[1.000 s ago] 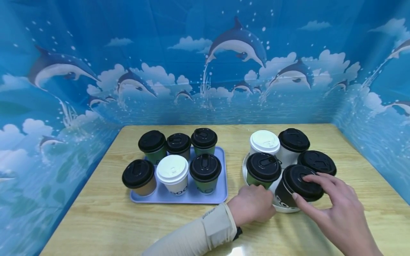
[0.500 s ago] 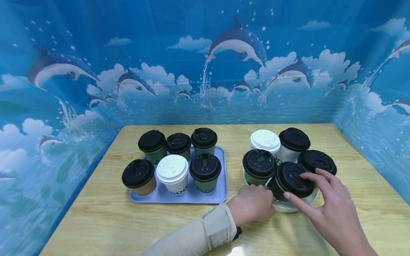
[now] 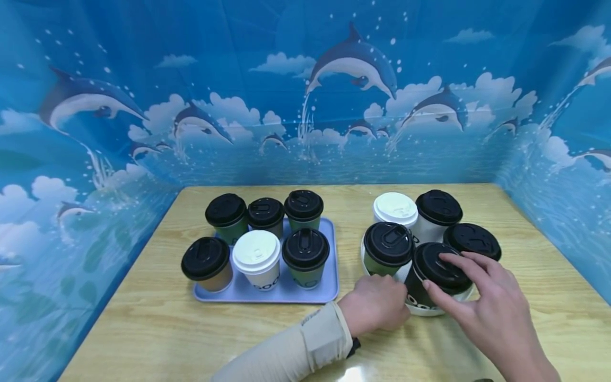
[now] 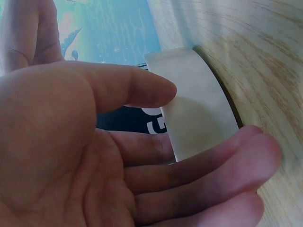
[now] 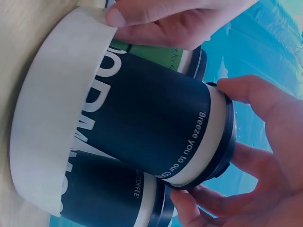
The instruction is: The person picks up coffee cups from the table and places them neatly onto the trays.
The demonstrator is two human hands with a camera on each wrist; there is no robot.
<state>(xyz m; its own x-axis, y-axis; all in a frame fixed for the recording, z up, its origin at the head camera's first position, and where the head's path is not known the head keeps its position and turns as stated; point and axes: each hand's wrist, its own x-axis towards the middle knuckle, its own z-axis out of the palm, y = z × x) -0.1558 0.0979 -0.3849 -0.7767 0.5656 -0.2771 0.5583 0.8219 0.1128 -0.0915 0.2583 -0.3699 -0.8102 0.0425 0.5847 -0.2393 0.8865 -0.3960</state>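
A dark paper coffee cup [image 3: 441, 270] with a black lid stands at the front of a round white bowl [image 3: 425, 312]. My right hand [image 3: 494, 302] holds that cup by its lid; in the right wrist view, thumb and fingers spread round the lid's edge, with the cup's body [image 5: 147, 109] inside the bowl wall [image 5: 52, 104]. With my left hand [image 3: 374, 305] I pinch the bowl's front-left wall, and in the left wrist view the thumb lies at the rim of the wall [image 4: 199, 104]. Beside the dark cup is a green cup [image 3: 387, 249] with a black lid.
Also in the bowl are a white-lidded cup [image 3: 395, 208], a white cup with a black lid [image 3: 438, 208] and another black-lidded cup [image 3: 472, 241]. To the left, a lilac tray [image 3: 332, 265] bears several lidded cups. A dolphin-print backdrop [image 3: 305, 106] surrounds the wooden table [image 3: 157, 329].
The right hand has shifted the dark cup left and lower into the bowl, and it now leans less. The green cup has moved slightly left. The left hand stays at the bowl's wall.
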